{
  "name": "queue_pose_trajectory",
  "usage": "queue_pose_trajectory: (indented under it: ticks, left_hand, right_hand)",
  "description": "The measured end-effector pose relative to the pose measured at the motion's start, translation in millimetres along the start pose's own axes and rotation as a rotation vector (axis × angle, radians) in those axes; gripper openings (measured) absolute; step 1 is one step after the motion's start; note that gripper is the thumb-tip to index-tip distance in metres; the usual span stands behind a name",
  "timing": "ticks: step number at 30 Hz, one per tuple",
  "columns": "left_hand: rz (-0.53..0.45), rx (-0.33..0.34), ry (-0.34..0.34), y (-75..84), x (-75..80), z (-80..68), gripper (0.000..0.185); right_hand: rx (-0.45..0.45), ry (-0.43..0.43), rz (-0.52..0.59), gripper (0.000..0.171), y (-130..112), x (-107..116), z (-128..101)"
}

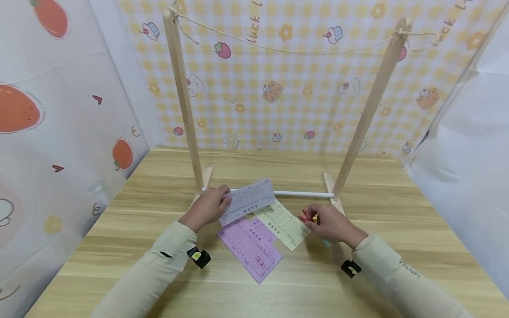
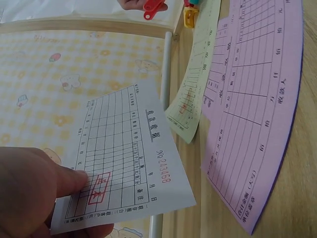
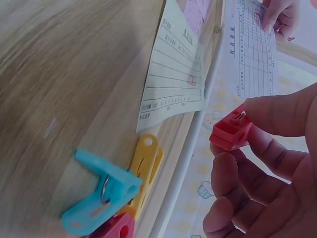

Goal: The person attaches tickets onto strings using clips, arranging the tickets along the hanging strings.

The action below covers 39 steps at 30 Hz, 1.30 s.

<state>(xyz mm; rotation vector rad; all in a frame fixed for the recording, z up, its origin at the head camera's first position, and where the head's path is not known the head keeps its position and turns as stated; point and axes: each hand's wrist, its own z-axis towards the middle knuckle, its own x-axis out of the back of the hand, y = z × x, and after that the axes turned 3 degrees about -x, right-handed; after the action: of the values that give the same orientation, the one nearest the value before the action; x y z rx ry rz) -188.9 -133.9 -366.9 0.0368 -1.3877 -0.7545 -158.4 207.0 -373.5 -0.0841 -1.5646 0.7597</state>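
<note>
Slip: white receipt [image 1: 247, 201], printed grid, red stamp and red serial number; raised off the table [image 1: 159, 185] in front of the white rod [image 1: 302, 194]
Left hand [image 1: 207, 206]: thumb and fingers pinch the slip's left end
Right hand [image 1: 332, 224]: right of the slip, well apart; fingertips pinch a red clip [image 3: 231, 131]
Margins: purple receipt [image 1: 250, 247] and cream receipt [image 1: 283, 223] lie flat below the slip; bare tabletop on both sides
</note>
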Motion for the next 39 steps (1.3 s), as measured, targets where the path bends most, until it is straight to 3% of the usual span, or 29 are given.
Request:
queue_pose_trajectory:
  ticks: [8, 18, 27, 36, 39]
  left_hand:
    - [-0.043, 0.003, 0.042, 3.4, 2.8, 1.2, 0.007]
    - [-0.075, 0.009, 0.093, 9.2, 6.2, 1.5, 0.01]
    - [-0.135, 0.033, 0.125, 12.9, 12.2, 5.7, 0.013]
    - [-0.178, 0.028, 0.181, 15.8, 17.0, 5.7, 0.011]
    - [-0.175, -0.007, 0.22, 15.9, 18.2, 7.3, 0.011]
  right_hand:
    - [0.046, 0.065, 0.035, 0.014, -4, 1, 7]
    - [0.037, 0.075, 0.1, 0.004, -11, 5, 15]
    - [0.077, 0.124, 0.151, 0.008, -19, 12, 25]
    - [0.086, 0.172, 0.19, 0.005, -21, 11, 31]
    - [0.104, 0.189, 0.193, 0.004, -23, 13, 33]
